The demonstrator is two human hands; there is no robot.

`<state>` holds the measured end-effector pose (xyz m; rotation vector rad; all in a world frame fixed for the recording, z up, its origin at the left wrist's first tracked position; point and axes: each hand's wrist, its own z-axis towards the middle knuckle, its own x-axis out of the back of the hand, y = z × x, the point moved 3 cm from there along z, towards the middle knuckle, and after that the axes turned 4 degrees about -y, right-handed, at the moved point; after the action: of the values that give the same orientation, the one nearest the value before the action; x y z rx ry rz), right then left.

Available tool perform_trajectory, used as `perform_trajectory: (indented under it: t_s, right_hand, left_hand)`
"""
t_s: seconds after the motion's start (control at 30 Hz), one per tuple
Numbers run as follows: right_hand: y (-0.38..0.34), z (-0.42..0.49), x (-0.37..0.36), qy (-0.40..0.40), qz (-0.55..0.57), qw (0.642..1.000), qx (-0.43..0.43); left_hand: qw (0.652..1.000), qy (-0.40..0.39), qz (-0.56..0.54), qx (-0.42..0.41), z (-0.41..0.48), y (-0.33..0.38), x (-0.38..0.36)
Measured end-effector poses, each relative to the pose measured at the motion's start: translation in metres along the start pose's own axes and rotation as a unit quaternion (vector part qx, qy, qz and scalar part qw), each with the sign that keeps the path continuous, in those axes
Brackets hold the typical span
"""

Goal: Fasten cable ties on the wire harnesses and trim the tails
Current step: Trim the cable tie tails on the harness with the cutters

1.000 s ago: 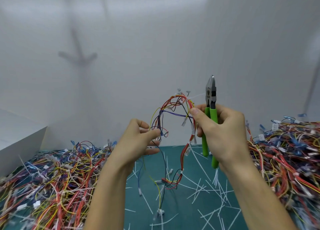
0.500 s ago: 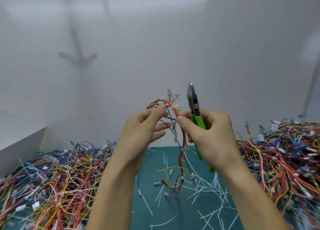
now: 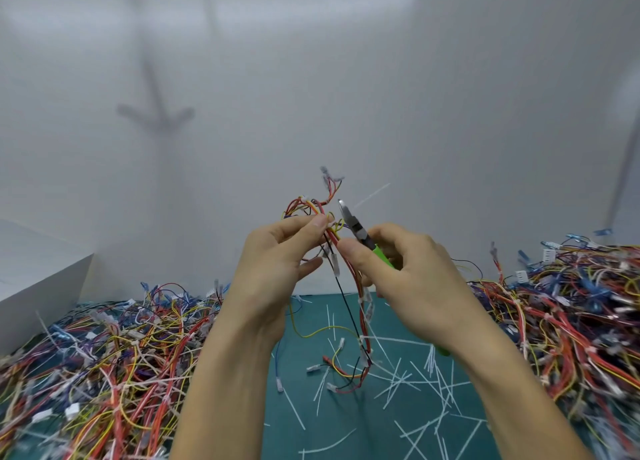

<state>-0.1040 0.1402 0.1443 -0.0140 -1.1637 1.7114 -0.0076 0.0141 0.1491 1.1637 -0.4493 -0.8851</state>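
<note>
The desk (image 3: 294,435) wore a green mat, bare only down the middle strip. A left pile (image 3: 104,373) of tangled harnesses, red, yellow, blue and white, ran up to the mat's far edge. The right pile (image 3: 571,321) sat higher, just as knotted. Between them, white cut tails (image 3: 426,387) lay scattered and crossed. A white box (image 3: 34,286) stood at far left, touching the left pile.
</note>
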Motion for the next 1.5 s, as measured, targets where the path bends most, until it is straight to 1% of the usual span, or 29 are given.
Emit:
perform_trajectory:
  t_s: [0.13, 0.33, 0.47, 0.73, 0.93, 1.3, 1.5]
  right_hand:
    - [-0.0005, -0.0019, 0.0040, -0.006, -0.096, 0.995, -0.025]
    - [-0.0006, -0.0042, 0.0072, -0.042, -0.185, 0.981, -0.046]
    - [-0.0036, -0.0041, 0.0034, -0.041, -0.162, 0.985, -0.039]
    - [-0.0045, -0.0038, 0.0028, -0.026, -0.179, 0.983, -0.032]
    - [-0.0032, -0.0036, 0.0028, -0.026, -0.176, 0.983, -0.034]
    - [-0.0006, -0.0038, 0.0029, -0.069, -0.116, 0.990, -0.034]
    - [-0.0028, -0.0042, 0.0031, -0.079, -0.101, 0.991, -0.030]
  left_hand:
    - [0.999, 0.020, 0.038, -0.017, 0.0001, -0.0001, 0.0023]
    - [0.997, 0.032, 0.068, -0.031, 0.0002, 0.0013, 0.0051]
    - [0.996, 0.029, 0.083, -0.032, -0.0004, 0.0008, 0.0055]
    - [0.995, 0.021, 0.099, -0.023, -0.0008, -0.0007, 0.0054]
    - [0.993, 0.021, 0.109, -0.032, -0.0019, 0.0014, 0.0036]
    - [0.985, 0.017, 0.164, -0.058, -0.0019, 0.0037, 0.0051]
    - [0.984, 0.012, 0.165, -0.061, -0.0026, 0.0045, 0.0035]
